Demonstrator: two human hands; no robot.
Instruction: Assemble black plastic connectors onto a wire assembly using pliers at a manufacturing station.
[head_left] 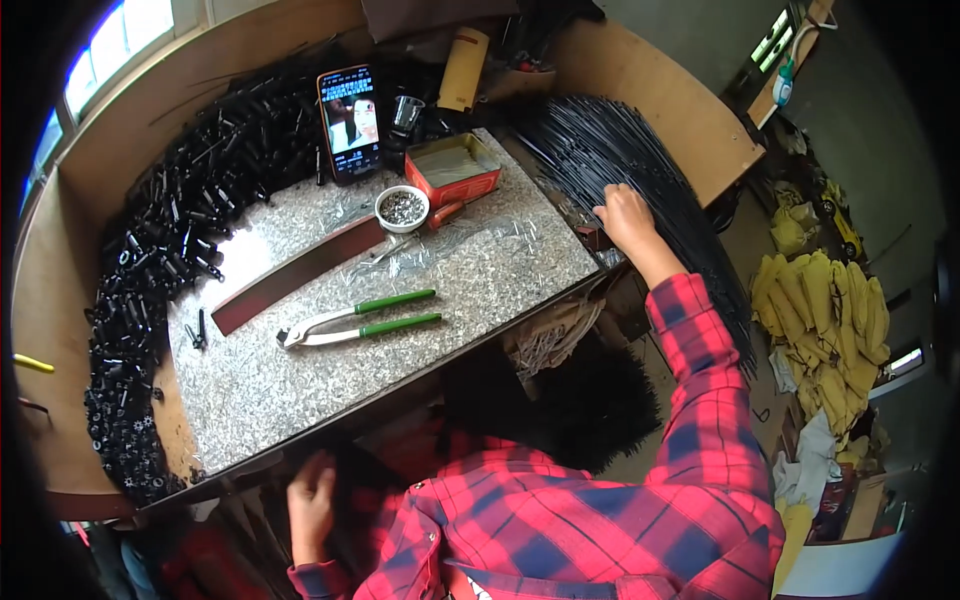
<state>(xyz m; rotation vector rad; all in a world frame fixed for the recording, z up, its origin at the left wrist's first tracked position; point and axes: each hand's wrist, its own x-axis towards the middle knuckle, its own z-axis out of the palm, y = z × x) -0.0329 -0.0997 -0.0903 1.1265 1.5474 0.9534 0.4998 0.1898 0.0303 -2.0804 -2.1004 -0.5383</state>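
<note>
My right hand (628,218) is at the near side of a large bundle of thin black rods (610,140), to the right of the speckled tabletop (290,395). Its fingers are curled together, and whatever they grip is hidden beneath them. My left hand (312,500) hangs below the table's front edge, its fingers loosely apart with nothing visible in them. Pliers with green handles (395,310) lie on the tabletop, jaws to the left. Behind them are a long brown-red strip (300,275), a white bowl of small metal pieces (402,209) and a red-handled tool (446,216).
A phone (350,125) stands upright at the back, beside a small clear cup (406,113) and a red open tin (455,172). Black tubular parts (200,180) heap along the left and back, within a wooden rim (110,200). Yellow gloves (825,320) pile at right.
</note>
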